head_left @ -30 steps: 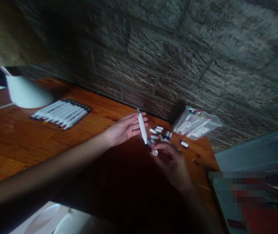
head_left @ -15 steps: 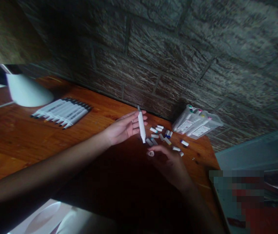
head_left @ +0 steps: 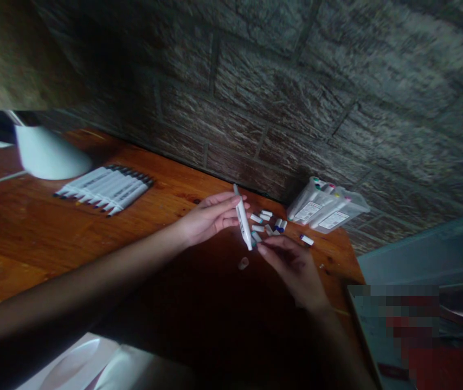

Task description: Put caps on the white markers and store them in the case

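My left hand (head_left: 209, 219) grips a white marker (head_left: 243, 219) by its barrel, tilted nearly upright above the wooden table (head_left: 32, 238). My right hand (head_left: 294, 265) is just below and to the right of it, fingertips pinched together close to the marker's lower end; what they hold is too dark to make out. One small pale cap (head_left: 243, 264) lies alone on the table under the marker. Several loose caps (head_left: 267, 222) with coloured ends are scattered just beyond both hands.
A clear plastic case of markers (head_left: 327, 206) lies against the brick wall (head_left: 296, 97) at the right. A row of several white markers (head_left: 105, 189) lies at the left, beside a white rounded object (head_left: 48, 154). The table's right edge is near the case.
The pale cap that my right hand held now lies on the table. My right hand has moved up to the marker's lower end. The marker has tilted slightly.
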Demonstrator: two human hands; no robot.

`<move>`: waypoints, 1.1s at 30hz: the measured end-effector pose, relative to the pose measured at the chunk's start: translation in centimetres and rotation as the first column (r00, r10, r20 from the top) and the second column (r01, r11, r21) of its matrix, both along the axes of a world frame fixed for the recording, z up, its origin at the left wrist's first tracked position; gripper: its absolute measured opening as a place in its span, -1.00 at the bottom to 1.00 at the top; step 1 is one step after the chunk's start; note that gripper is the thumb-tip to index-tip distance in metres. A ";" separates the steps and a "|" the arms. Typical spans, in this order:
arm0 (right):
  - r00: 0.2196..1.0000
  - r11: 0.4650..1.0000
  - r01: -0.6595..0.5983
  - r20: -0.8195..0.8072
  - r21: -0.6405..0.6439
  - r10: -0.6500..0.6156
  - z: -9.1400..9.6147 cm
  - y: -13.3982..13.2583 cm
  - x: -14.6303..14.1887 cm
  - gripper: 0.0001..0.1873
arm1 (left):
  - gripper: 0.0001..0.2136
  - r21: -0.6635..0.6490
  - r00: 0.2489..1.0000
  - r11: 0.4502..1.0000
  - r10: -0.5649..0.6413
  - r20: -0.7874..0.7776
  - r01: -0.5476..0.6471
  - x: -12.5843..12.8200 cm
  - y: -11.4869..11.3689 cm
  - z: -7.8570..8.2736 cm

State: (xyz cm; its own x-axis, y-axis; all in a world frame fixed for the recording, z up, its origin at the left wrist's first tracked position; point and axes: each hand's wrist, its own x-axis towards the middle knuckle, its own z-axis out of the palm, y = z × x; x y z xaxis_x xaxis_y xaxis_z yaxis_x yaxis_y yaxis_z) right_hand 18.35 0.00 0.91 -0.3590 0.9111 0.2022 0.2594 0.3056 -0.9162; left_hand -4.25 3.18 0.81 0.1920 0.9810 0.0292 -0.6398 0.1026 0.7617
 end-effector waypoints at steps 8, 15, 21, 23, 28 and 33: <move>0.970 0.967 -0.036 -0.243 -0.253 -0.027 0.6 -0.8 -1.4 -0.71 | -0.81 0.119 0.987 0.987 -0.090 -0.134 0.106 1.3 -1.0 -0.5; 0.914 0.896 -0.157 -0.404 -0.415 -0.027 0.7 -0.6 -0.7 -0.75 | -0.68 0.243 0.902 0.946 -0.095 -0.421 0.213 1.7 -2.1 0.0; 0.776 0.865 -0.102 -0.583 -0.492 -0.240 1.7 0.7 0.7 -0.67 | -0.52 0.316 0.327 0.804 0.161 -0.931 0.504 0.8 -2.7 0.4; 0.763 0.870 -0.109 -0.602 -0.480 -0.236 1.7 1.0 0.7 -0.71 | -0.58 0.291 0.210 0.759 0.205 -0.956 0.583 0.9 -2.6 0.0; 0.757 0.890 -0.144 -0.627 -0.434 -0.183 1.3 0.8 0.4 -0.78 | -0.87 0.301 0.247 0.690 0.179 -0.952 0.658 1.6 -2.3 -1.3; 0.732 0.922 -0.071 -0.648 -0.381 -0.211 1.7 0.2 0.2 -0.82 | -0.84 0.351 0.520 0.852 0.111 -0.847 0.389 1.8 -2.1 -1.1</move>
State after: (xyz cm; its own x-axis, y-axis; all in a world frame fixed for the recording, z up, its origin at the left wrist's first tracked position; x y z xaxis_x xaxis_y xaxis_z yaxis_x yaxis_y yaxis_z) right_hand 18.51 0.17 2.59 -0.1906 0.9815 0.0190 -0.4524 -0.0706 -0.8890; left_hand -2.50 1.09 -0.31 0.5037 0.8420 0.1933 0.2864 -0.3739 0.8822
